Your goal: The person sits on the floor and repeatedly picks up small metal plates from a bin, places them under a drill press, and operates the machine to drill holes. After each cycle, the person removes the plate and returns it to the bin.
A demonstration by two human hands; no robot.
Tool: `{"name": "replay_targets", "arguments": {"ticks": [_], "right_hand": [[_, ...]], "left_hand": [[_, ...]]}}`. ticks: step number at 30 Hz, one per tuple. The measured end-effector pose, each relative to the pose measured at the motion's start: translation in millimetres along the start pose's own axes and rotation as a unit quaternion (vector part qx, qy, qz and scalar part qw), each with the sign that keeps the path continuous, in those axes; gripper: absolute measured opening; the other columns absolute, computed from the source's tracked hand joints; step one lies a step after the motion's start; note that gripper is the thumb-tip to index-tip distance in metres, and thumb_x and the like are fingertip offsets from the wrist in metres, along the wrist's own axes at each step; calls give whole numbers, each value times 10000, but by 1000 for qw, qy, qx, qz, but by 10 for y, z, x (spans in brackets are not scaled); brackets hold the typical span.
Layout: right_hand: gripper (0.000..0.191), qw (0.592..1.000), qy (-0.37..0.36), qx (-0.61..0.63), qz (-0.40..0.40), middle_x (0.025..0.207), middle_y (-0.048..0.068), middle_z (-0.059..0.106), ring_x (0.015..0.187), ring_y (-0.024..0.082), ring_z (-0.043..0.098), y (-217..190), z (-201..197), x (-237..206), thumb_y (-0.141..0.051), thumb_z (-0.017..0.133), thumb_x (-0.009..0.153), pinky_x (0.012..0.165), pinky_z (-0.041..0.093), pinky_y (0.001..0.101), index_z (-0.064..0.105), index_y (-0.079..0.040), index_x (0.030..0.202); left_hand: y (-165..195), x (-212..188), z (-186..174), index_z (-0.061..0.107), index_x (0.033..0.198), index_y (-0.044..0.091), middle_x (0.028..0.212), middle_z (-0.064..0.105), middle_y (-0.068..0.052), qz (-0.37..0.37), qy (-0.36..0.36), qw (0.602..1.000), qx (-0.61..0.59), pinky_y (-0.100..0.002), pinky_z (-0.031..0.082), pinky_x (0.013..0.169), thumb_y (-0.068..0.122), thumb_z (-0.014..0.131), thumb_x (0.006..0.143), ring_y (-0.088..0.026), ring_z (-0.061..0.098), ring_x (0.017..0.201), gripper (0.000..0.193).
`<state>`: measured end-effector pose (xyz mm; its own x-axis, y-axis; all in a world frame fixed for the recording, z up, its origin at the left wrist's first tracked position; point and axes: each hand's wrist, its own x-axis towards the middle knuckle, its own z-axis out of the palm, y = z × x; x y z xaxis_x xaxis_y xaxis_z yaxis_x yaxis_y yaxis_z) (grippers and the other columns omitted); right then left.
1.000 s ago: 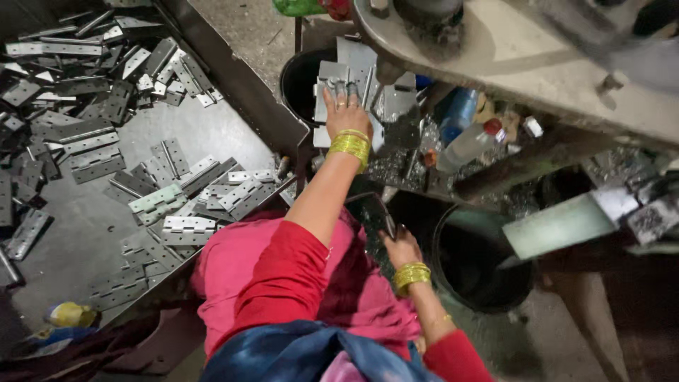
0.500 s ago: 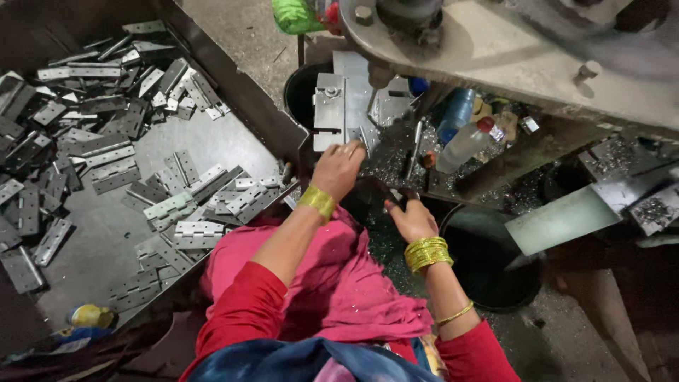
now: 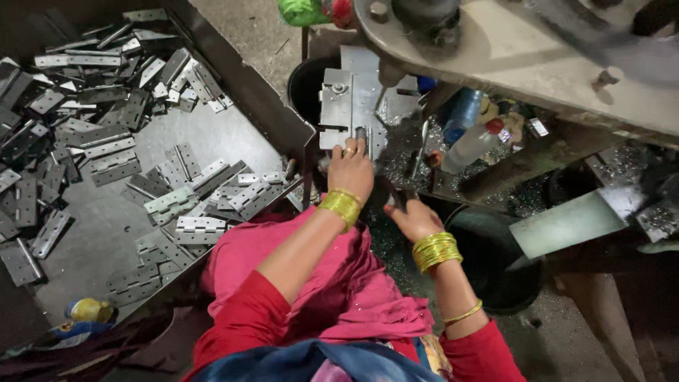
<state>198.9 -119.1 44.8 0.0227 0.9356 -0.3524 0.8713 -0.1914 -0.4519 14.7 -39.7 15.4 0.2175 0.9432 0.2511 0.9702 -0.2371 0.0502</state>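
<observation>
The left hand (image 3: pixel 351 168) is reaching forward with the forearm extended, its fingers curled down onto a small flat grey metal piece (image 3: pixel 363 134) resting on the bright steel fixture plate (image 3: pixel 338 106); the grip looks closed, though the piece is mostly hidden. The right hand (image 3: pixel 412 218) is lying just right of and below the plate, wrist bent, fingers partly curled; whether it holds anything cannot be told. Compared with half a second ago, the left hand has advanced up onto the plate, and the right hand has kept its place. Both wrists are carrying glossy gold bangles (image 3: pixel 342 206). Left of the plate, a dark sheet-metal tray (image 3: pixel 240 85) is holding many dull grey rectangular hinges (image 3: pixel 199 230), flat and perforated.
</observation>
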Motion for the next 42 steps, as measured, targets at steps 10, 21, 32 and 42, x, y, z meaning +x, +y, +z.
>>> {"name": "replay_targets", "arguments": {"ticks": [10,21,32,42], "right_hand": [[673,996,80,2,-28,1107,323,679,1065,481,642,842,908,283,-571,670,869,898,513,532,655,-4,1233],[528,999,41,0,-33,1019,288,710,967,473,680,1116,1088,500,-488,652,886,819,537,544,728,-27,1130],[653,999,-4,-43,12,991,334,719,982,475,692,1224,1156,538,-589,707,944,853,549,533,752,56,1034],[493,999,20,39,-11,986,290,739,965,473,708,1097,1017,440,-453,691,868,840,548,537,715,-24,1110]], "left_hand": [[47,489,74,800,1041,57,1288,678,-142,-59,18,998,-6,-497,278,1129,285,561,962,-299,452,1383,339],[116,610,181,774,1166,67,1416,614,-128,-101,-8,994,40,-526,230,1216,296,557,955,-300,422,1418,379],[9,774,68,758,1194,70,1466,578,-124,-95,-6,995,35,-558,50,1268,195,513,981,-311,400,1473,348],[-38,884,-148,622,1387,114,1614,398,-60,-93,-116,988,43,-638,-55,1199,242,452,1003,-309,288,1515,439]]}}
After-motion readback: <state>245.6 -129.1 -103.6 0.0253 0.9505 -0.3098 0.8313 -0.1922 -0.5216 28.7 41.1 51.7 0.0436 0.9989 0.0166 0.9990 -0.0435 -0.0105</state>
